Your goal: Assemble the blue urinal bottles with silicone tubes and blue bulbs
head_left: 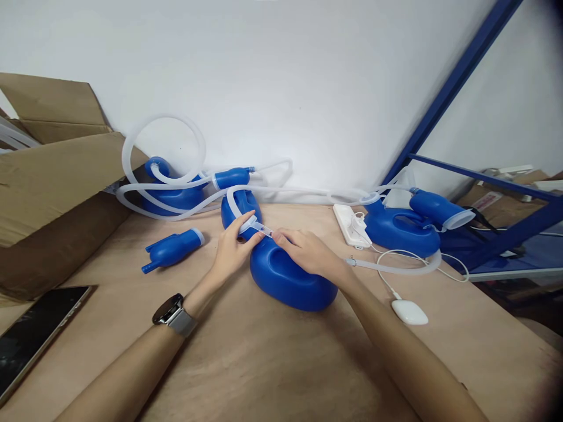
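Observation:
A blue plastic bottle with a moulded handle (292,281) lies on the wooden table in front of me. At its neck end is a white cap (248,223), where a clear hose (233,202) curves away. My left hand (229,246) grips the cap between fingers and thumb. A white strap with holes (265,230) reaches from the cap toward my right hand (305,249), whose thumb and fingers pinch its far end above the bottle. The bottle's neck is partly covered by my left hand. Just behind the cap sits another blue plastic part (226,211), partly hidden.
Left of my hands lies a loose blue spouted piece (171,249). Blue bottles (176,199) (387,231) with looping hoses stand along the wall. A power strip (349,225), corded white device (410,312), dark phone (37,328), cardboard box (57,187) and blue rack (448,85) surround them.

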Demonstrator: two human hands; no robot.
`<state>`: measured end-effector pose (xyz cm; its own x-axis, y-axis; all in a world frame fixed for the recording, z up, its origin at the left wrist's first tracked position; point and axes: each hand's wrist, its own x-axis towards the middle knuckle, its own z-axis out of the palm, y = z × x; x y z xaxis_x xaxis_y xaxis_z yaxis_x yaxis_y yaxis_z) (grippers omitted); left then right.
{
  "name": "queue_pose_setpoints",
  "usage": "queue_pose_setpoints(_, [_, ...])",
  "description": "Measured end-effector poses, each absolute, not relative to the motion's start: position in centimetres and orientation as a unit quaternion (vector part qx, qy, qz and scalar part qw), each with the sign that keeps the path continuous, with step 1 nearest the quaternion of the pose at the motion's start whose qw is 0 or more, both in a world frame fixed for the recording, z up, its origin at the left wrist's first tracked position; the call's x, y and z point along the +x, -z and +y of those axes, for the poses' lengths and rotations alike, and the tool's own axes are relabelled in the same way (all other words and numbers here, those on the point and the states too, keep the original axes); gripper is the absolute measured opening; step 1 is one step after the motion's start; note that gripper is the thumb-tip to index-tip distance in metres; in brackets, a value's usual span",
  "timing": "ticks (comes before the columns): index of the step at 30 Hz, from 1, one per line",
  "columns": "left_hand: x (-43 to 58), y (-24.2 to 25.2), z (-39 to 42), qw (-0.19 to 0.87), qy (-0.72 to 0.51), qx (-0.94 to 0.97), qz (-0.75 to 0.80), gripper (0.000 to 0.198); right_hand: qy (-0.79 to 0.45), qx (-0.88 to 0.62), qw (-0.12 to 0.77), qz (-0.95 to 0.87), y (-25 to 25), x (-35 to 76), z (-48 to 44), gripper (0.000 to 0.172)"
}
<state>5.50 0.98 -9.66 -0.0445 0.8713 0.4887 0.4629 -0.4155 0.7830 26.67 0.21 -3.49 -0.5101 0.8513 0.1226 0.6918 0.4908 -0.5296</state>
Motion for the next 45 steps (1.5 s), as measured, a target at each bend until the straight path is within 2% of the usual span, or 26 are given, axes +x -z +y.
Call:
queue_pose_setpoints(6, [5.6,9.3,0.5,0.163,-0.493,0.678,0.520,0.055,-0.204,-0.487,0.188,-0.828,3.6,26.5,0.7,0.047])
queue_pose_setpoints(13, [5.4,7.6,0.0,0.189,-0.450,0.702,0.519,0.042,-0.157,-0.518,0.166,-0.825,3.7,26.1,0.6,0.050])
queue_pose_setpoints(19, [6.7,7.6,0.0,0.127,-0.451,0.673,0.572,0.046,-0.154,-0.525,0.157,-0.822,3.4,25.9,0.5,0.049])
queue_pose_setpoints(27, [6.5,8.1,0.2,0.113,-0.448,0.680,0.569,0.044,-0.160,-0.532,0.142,-0.819,3.3,25.9,0.7,0.050])
queue_pose_setpoints(32, [7.3,8.1,0.1,0.104,-0.467,0.659,0.581,0.036,-0.152,-0.555,0.109,-0.811,2.8,25.6,0.4,0.050])
queue_pose_setpoints(38, [7.5,7.9,0.3,0.115,-0.466,0.649,0.590,0.034,-0.146,-0.563,0.107,-0.806,2.3,25.1,-0.1,0.048])
queue_pose_setpoints(45, [6.7,6.6,0.4,0.162,-0.422,0.674,0.585,0.044,-0.158,-0.578,0.095,-0.795,1.9,25.0,-0.3,0.049])
